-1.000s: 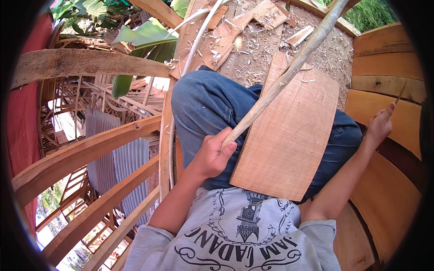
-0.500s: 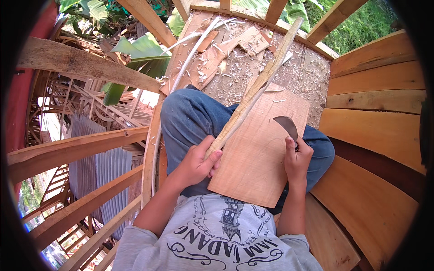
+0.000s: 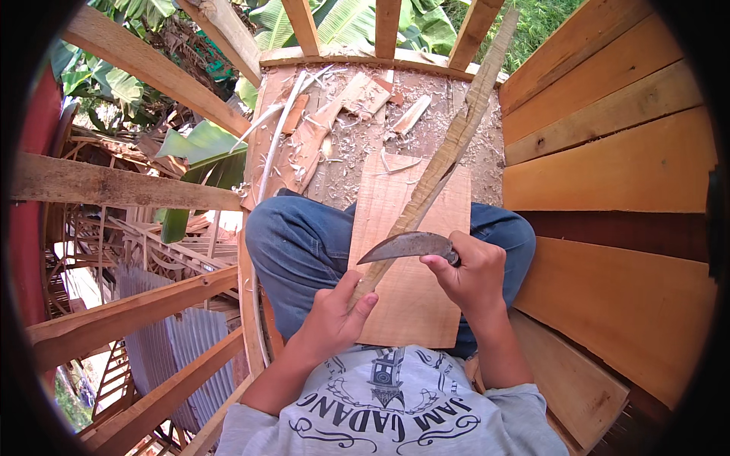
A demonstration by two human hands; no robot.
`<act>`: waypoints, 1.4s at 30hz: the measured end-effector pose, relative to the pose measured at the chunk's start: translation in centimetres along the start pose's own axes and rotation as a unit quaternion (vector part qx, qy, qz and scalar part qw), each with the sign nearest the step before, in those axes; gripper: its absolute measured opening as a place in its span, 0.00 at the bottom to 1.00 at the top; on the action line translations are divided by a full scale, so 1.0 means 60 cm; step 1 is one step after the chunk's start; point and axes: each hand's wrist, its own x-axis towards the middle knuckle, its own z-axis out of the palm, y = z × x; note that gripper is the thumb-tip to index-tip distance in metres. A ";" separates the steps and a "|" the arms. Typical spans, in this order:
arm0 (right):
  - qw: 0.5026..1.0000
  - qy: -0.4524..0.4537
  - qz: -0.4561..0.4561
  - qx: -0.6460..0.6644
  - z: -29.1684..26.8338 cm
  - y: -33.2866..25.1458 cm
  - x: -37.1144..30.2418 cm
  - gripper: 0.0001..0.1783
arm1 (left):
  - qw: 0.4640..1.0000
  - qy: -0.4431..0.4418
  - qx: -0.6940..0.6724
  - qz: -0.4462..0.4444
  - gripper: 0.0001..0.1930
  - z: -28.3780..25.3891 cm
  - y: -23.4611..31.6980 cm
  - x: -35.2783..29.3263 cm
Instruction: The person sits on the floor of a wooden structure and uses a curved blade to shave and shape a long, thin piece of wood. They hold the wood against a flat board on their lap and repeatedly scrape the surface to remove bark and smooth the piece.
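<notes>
My left hand (image 3: 334,313) is closed round the near end of a long, rough wooden strip (image 3: 449,152), which slants up and away to the far right. In my right hand (image 3: 475,273) is a knife with a curved, dark blade (image 3: 403,246), my fingers wrapped round its handle. The blade lies across the strip just beyond my left hand, its tip pointing left; whether it touches the wood I cannot tell. Under both, a flat wooden board (image 3: 414,311) rests on my lap between my bent knees in blue jeans (image 3: 296,235).
Wood shavings and offcuts (image 3: 365,99) litter the plank floor ahead. A long pale strip (image 3: 277,140) lies at the left edge. Slatted rails (image 3: 129,182) border the left and far sides, and a plank wall (image 3: 608,167) stands close on the right. Corrugated sheets (image 3: 190,357) show below left.
The knife has come left from beside my right knee to lie across the strip, its blade turned leftward. The strip now stands at a steeper slant, and my view has shifted.
</notes>
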 end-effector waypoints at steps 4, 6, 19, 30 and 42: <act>0.997 0.045 -0.043 -0.047 -0.007 0.017 0.020 0.36 | 0.999 0.006 0.033 -0.004 0.13 -0.003 0.021 -0.007; 0.995 0.097 -0.016 -0.022 -0.004 0.039 0.029 0.37 | 0.999 -0.014 0.021 -0.029 0.13 0.002 0.033 -0.013; 0.997 -0.034 0.018 0.072 0.023 -0.015 -0.007 0.36 | 0.993 0.012 -0.039 -0.108 0.11 -0.013 -0.009 -0.027; 0.993 0.111 0.030 0.028 -0.017 0.044 0.064 0.37 | 0.995 -0.027 0.007 -0.091 0.10 -0.003 0.056 -0.035; 0.968 -0.029 0.147 0.201 0.026 0.034 -0.005 0.32 | 0.899 -0.014 -0.423 -0.115 0.13 -0.014 0.013 -0.015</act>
